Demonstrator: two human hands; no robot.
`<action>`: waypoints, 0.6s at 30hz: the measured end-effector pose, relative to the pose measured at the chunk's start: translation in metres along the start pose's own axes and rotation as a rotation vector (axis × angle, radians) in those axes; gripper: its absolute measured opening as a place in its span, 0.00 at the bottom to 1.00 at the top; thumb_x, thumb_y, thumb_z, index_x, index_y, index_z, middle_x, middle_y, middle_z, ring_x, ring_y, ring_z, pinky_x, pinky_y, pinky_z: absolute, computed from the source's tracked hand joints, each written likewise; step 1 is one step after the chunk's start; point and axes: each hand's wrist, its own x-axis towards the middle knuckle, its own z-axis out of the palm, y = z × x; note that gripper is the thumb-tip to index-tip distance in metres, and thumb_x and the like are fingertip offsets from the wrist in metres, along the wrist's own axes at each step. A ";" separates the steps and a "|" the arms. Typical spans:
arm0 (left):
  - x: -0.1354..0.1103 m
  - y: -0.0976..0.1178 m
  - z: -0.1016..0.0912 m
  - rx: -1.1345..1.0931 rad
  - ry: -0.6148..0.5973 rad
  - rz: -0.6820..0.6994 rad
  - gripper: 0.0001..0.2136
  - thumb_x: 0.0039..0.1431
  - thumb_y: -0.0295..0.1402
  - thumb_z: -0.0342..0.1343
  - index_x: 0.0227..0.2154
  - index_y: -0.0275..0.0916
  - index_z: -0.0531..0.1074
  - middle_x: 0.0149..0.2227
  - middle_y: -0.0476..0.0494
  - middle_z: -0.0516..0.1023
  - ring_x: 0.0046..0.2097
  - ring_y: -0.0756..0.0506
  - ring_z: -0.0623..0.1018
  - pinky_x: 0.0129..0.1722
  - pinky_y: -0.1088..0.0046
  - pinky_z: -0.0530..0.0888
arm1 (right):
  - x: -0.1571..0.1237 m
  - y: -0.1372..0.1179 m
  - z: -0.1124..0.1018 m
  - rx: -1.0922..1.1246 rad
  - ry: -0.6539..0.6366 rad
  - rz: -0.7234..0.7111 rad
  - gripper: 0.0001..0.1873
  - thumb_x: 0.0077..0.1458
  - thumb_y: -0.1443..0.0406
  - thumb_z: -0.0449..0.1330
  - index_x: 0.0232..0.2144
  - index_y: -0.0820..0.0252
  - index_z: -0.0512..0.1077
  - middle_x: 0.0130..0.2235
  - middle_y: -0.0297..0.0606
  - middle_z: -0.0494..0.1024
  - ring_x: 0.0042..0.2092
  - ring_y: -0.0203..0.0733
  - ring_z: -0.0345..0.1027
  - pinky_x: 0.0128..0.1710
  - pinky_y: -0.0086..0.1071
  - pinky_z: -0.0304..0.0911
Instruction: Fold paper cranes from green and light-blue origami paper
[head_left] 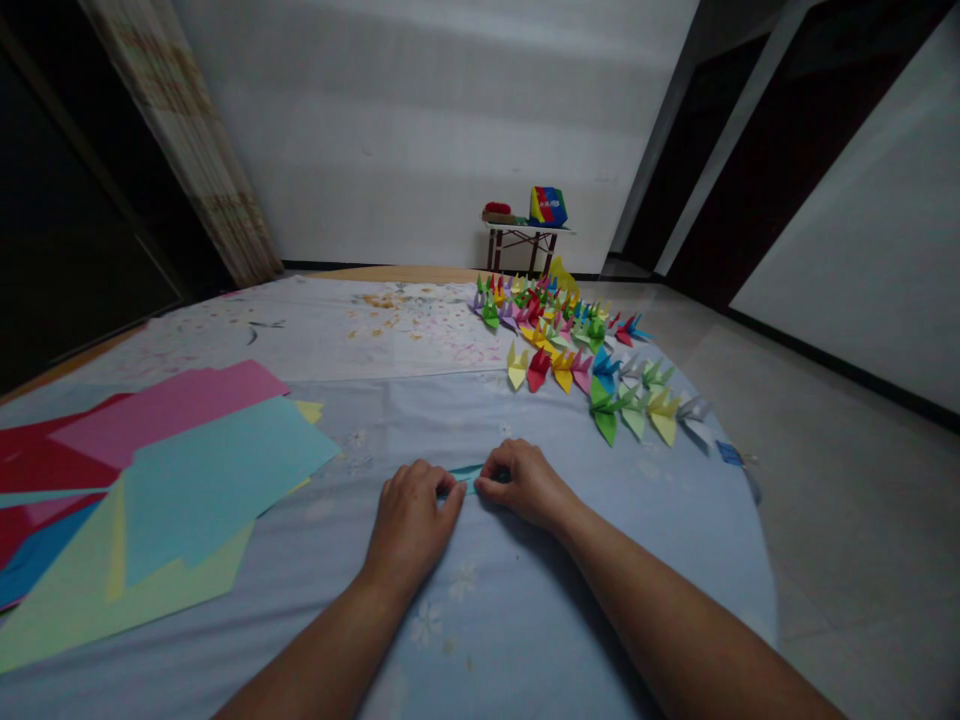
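Between my two hands a small piece of folded light-blue paper (pixel 470 478) lies low over the tablecloth, mostly covered by my fingers. My left hand (pixel 420 510) is closed on its left end, thumb and fingers pinching. At the right end, the thumb and forefinger of my right hand (pixel 521 482) grip the same paper. How the folds run under the fingertips is hidden.
Loose sheets of coloured paper (pixel 217 470) are piled on the left. Many folded paper cranes (pixel 562 370) stand in rows at the back right. The round table's blue cloth (pixel 600 600) curves away at the right edge. A small stand (pixel 529 229) holds a colourful box behind.
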 end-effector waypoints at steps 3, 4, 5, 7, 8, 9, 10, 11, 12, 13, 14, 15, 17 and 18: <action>0.000 0.000 0.001 0.008 -0.001 0.004 0.09 0.54 0.36 0.49 0.24 0.39 0.69 0.27 0.46 0.71 0.34 0.44 0.71 0.35 0.68 0.65 | 0.000 0.000 0.000 0.017 -0.004 0.003 0.06 0.45 0.61 0.59 0.24 0.58 0.73 0.28 0.33 0.73 0.33 0.37 0.62 0.34 0.29 0.53; 0.000 -0.001 0.001 0.010 -0.002 0.006 0.09 0.55 0.36 0.48 0.24 0.39 0.69 0.27 0.46 0.71 0.34 0.44 0.71 0.35 0.68 0.64 | 0.001 0.000 0.000 0.021 -0.006 0.005 0.06 0.45 0.61 0.59 0.23 0.57 0.73 0.28 0.33 0.72 0.33 0.37 0.62 0.34 0.29 0.53; 0.000 -0.001 0.001 0.012 -0.002 0.006 0.10 0.55 0.36 0.48 0.24 0.39 0.70 0.27 0.46 0.71 0.34 0.44 0.71 0.35 0.69 0.64 | 0.001 0.000 0.000 0.025 -0.009 0.006 0.06 0.45 0.62 0.59 0.23 0.57 0.73 0.28 0.33 0.72 0.33 0.36 0.62 0.34 0.28 0.53; 0.000 -0.001 0.002 0.019 -0.005 0.000 0.10 0.55 0.35 0.48 0.24 0.39 0.70 0.27 0.46 0.71 0.34 0.45 0.71 0.35 0.69 0.64 | 0.002 0.001 0.000 0.029 -0.016 0.011 0.06 0.44 0.62 0.59 0.23 0.57 0.73 0.27 0.33 0.72 0.33 0.36 0.62 0.34 0.28 0.52; 0.000 -0.001 0.002 0.022 -0.008 -0.004 0.09 0.55 0.35 0.48 0.24 0.39 0.70 0.27 0.46 0.71 0.34 0.45 0.71 0.35 0.69 0.64 | 0.002 0.001 0.000 0.031 -0.020 0.014 0.06 0.44 0.62 0.59 0.23 0.57 0.73 0.27 0.33 0.72 0.33 0.36 0.62 0.34 0.28 0.52; 0.000 -0.001 0.002 0.024 -0.013 -0.008 0.09 0.54 0.35 0.48 0.24 0.39 0.70 0.27 0.46 0.71 0.34 0.45 0.71 0.35 0.70 0.64 | 0.003 0.001 0.001 0.032 -0.025 0.017 0.05 0.44 0.62 0.59 0.23 0.57 0.73 0.27 0.32 0.72 0.33 0.36 0.62 0.33 0.28 0.52; 0.000 -0.001 0.002 0.026 -0.017 -0.013 0.09 0.54 0.35 0.48 0.24 0.39 0.70 0.27 0.46 0.71 0.34 0.45 0.71 0.35 0.70 0.64 | 0.003 0.001 0.001 0.032 -0.027 0.021 0.05 0.44 0.62 0.59 0.23 0.57 0.73 0.27 0.32 0.72 0.32 0.36 0.62 0.33 0.28 0.52; 0.001 -0.001 0.002 0.027 -0.022 -0.018 0.09 0.54 0.35 0.49 0.24 0.39 0.70 0.27 0.46 0.71 0.34 0.45 0.71 0.35 0.70 0.64 | 0.003 0.001 0.001 0.030 -0.028 0.026 0.05 0.44 0.62 0.59 0.23 0.57 0.73 0.27 0.32 0.72 0.32 0.36 0.62 0.33 0.28 0.52; 0.001 -0.001 0.002 0.029 -0.026 -0.021 0.08 0.54 0.35 0.49 0.24 0.39 0.70 0.28 0.46 0.72 0.35 0.45 0.71 0.36 0.70 0.64 | 0.003 0.000 0.000 0.024 -0.028 0.031 0.05 0.44 0.62 0.59 0.23 0.57 0.73 0.27 0.33 0.72 0.33 0.36 0.62 0.33 0.28 0.52; 0.001 -0.001 0.002 0.031 -0.030 -0.024 0.08 0.53 0.35 0.49 0.24 0.40 0.70 0.28 0.46 0.72 0.35 0.44 0.71 0.36 0.70 0.63 | 0.003 -0.001 0.000 0.018 -0.029 0.036 0.06 0.44 0.62 0.59 0.23 0.57 0.73 0.27 0.33 0.72 0.33 0.36 0.62 0.33 0.28 0.52; 0.002 0.000 0.002 0.034 -0.032 -0.026 0.08 0.53 0.35 0.49 0.24 0.40 0.70 0.28 0.46 0.72 0.35 0.44 0.71 0.36 0.69 0.63 | 0.003 -0.001 0.000 0.011 -0.028 0.039 0.06 0.44 0.62 0.59 0.23 0.57 0.73 0.27 0.33 0.72 0.33 0.37 0.62 0.33 0.28 0.52; 0.002 0.000 0.002 0.036 -0.034 -0.027 0.08 0.53 0.35 0.49 0.24 0.40 0.70 0.28 0.46 0.72 0.35 0.44 0.71 0.36 0.69 0.63 | 0.002 -0.002 -0.001 0.005 -0.028 0.042 0.05 0.44 0.62 0.59 0.23 0.57 0.73 0.27 0.33 0.72 0.33 0.37 0.62 0.34 0.29 0.52; 0.002 0.000 0.002 0.036 -0.033 -0.027 0.08 0.53 0.35 0.50 0.24 0.40 0.70 0.28 0.46 0.72 0.36 0.44 0.71 0.37 0.69 0.63 | 0.001 -0.003 0.000 0.003 -0.018 0.045 0.05 0.44 0.62 0.59 0.24 0.57 0.73 0.28 0.33 0.72 0.34 0.37 0.62 0.34 0.29 0.52; 0.002 0.000 0.002 0.035 -0.033 -0.026 0.08 0.53 0.35 0.50 0.24 0.40 0.70 0.28 0.46 0.72 0.36 0.44 0.71 0.37 0.69 0.63 | 0.001 -0.004 0.001 0.006 -0.005 0.048 0.05 0.44 0.62 0.59 0.25 0.57 0.73 0.29 0.33 0.72 0.34 0.37 0.62 0.35 0.30 0.51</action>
